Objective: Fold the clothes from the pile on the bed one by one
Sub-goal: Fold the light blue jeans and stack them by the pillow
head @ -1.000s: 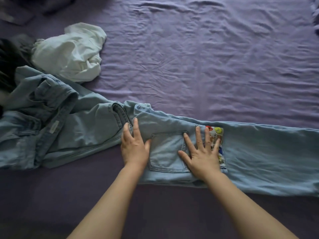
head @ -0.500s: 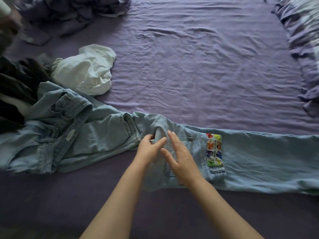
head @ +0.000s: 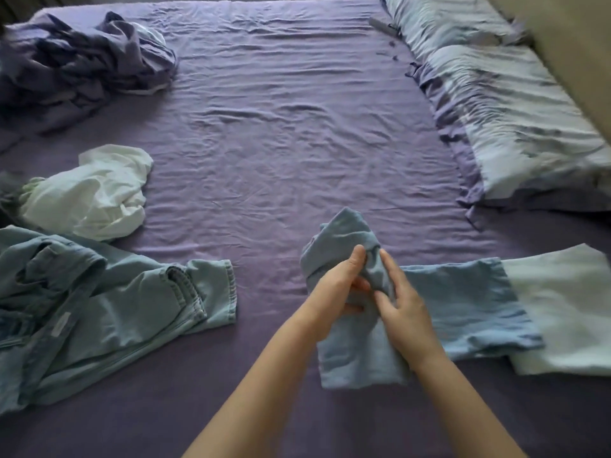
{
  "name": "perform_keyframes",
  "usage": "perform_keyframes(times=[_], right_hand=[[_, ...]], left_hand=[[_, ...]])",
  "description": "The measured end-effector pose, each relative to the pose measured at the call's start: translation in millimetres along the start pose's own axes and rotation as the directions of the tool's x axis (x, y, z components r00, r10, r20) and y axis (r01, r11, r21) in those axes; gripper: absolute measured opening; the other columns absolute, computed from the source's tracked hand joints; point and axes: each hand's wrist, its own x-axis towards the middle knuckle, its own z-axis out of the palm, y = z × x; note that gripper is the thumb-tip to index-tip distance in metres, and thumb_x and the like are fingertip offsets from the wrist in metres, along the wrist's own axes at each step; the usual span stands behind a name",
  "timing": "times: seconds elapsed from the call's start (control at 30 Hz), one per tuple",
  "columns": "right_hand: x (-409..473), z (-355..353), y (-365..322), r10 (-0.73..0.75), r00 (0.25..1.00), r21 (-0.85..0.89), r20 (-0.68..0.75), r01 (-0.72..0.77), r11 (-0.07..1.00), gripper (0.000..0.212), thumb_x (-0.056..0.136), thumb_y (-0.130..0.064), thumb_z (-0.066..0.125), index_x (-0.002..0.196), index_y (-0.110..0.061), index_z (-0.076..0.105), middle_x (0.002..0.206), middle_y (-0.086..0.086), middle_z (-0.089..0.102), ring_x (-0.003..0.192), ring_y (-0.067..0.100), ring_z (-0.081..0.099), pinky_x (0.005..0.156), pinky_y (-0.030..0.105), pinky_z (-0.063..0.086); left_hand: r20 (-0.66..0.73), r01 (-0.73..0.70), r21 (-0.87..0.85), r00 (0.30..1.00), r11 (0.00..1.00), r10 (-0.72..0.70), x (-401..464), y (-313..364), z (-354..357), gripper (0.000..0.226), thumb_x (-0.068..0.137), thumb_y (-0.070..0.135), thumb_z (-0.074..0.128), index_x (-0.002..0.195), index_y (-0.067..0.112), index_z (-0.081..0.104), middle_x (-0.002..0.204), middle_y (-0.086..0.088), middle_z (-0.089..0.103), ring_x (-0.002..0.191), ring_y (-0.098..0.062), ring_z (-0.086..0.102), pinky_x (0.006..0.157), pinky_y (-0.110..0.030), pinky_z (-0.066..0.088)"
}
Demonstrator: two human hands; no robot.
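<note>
jeans (head: 363, 352) bunched between fingers (head: 358, 256) of both hands.

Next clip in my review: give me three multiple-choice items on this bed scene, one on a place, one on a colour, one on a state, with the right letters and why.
1. Where does the white garment lie?
A. left of the hands
B. on the pillows
C. under the jeans

2. What colour is the bed sheet?
A. green
B. purple
C. white

3. What are the hands doing?
A. resting flat on the sheet
B. hanging idle
C. gripping the jeans

Answers:
A, it sits crumpled at the left, above the denim pile.
B, the sheet is purple throughout.
C, the left hand and right hand both grip the raised jeans.
</note>
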Motion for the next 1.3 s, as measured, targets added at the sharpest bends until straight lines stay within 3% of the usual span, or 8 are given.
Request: perform_keyframes(times=[0.1,0.27,0.53,0.7,0.87,1.07,1.17,1.3], right_hand=[[10,-44,24,-0.004,1.0,-0.035,-0.017,0.003,0.999,0.067,0.089,0.005,0.049,0.139,-0.038,0.036,0.125,-0.031,0.043,0.111,-0.013,0.043,0.084,-0.005,0.03],[23,-96,67,-0.024,0.998,-0.09,-0.063,0.018,0.996,0.061,0.087,0.006,0.054,0.136,-0.031,0.046,0.127,-0.022,0.05,0.108,-0.019,0.043,0.086,-0.004,0.031],[45,-166,158,-0.041,0.979,-0.287,-0.198,-0.018,0.958,0.056,0.086,0.011,0.054,0.137,-0.01,0.046,0.143,0.002,0.044,0.131,0.009,0.038,0.108,0.013,0.025],[58,-188,221,0.041,0.989,-0.398,-0.141,-0.095,0.912,0.05,0.089,0.01,0.049,0.136,-0.006,0.047,0.146,0.009,0.041,0.134,0.021,0.039,0.103,-0.002,0.014],[70,-183,256,0.058,0.973,-0.594,-0.224,-0.183,0.783,0.051,0.087,-0.01,0.059,0.137,-0.008,0.047,0.142,0.019,0.044,0.116,0.043,0.05,0.094,0.045,0.043],[76,-175,263,0.232,0.94,-0.591,-0.252,-0.339,0.732,0.08,0.084,-0.037,0.065,0.145,-0.001,0.028,0.144,0.022,0.035,0.125,0.039,0.042,0.096,0.045,0.04],[77,-177,258,0.314,0.917,-0.577,-0.244,-0.398,0.713,0.077,0.087,-0.042,0.06,0.145,-0.005,0.027,0.137,0.018,0.037,0.116,0.037,0.048,0.086,0.043,0.044],[81,-179,250,0.377,0.904,-0.603,-0.202,-0.418,0.679,0.069,0.092,-0.05,0.045,0.145,-0.01,0.025,0.125,0.018,0.044,0.104,0.037,0.055,0.075,0.042,0.045]], left_hand=[[-0.059,-0.284,0.373,0.943,0.883,0.328,29,-25,36,0.033,0.087,0.043,0.049,0.093,0.017,0.068,0.086,-0.006,0.064,0.085,-0.015,0.056,0.082,-0.044,0.049],[0.0,-0.191,0.928,0.86,0.321,0.511,60,-75,84,0.064,0.078,0.039,0.032,0.139,0.021,0.046,0.136,-0.011,0.05,0.126,-0.033,0.038,0.106,-0.055,0.035],[0.1,-0.092,0.995,0.962,-0.043,0.253,117,-112,128,0.07,0.092,0.054,0.034,0.151,0.033,0.005,0.16,-0.009,-0.002,0.145,-0.03,-0.013,0.114,-0.062,0.004],[0.018,-0.014,0.996,0.999,-0.091,0.042,149,-132,145,0.07,0.095,0.06,0.026,0.149,0.036,-0.012,0.156,-0.004,-0.028,0.141,-0.03,-0.029,0.112,-0.061,-0.007],[-0.004,0.013,0.99,0.998,-0.14,0.064,169,-153,159,0.071,0.093,0.066,0.018,0.146,0.038,-0.021,0.149,-0.001,-0.036,0.139,-0.031,-0.034,0.107,-0.066,-0.015],[0.037,-0.014,0.983,0.991,-0.183,0.127,182,-165,149,0.068,0.091,0.066,0.016,0.148,0.038,-0.009,0.155,-0.002,-0.023,0.144,-0.029,-0.022,0.109,-0.062,-0.014],[-0.107,0.102,0.994,0.943,0.034,0.316,169,-167,138,0.065,0.088,0.057,0.028,0.147,0.028,0.034,0.157,-0.011,0.022,0.144,-0.029,0.009,0.112,-0.058,0.002],[-0.473,0.39,0.854,0.857,0.343,0.203,154,-168,129,0.072,0.093,0.057,0.039,0.152,0.03,0.007,0.16,-0.008,-0.007,0.146,-0.025,-0.009,0.116,-0.052,-0.003]])
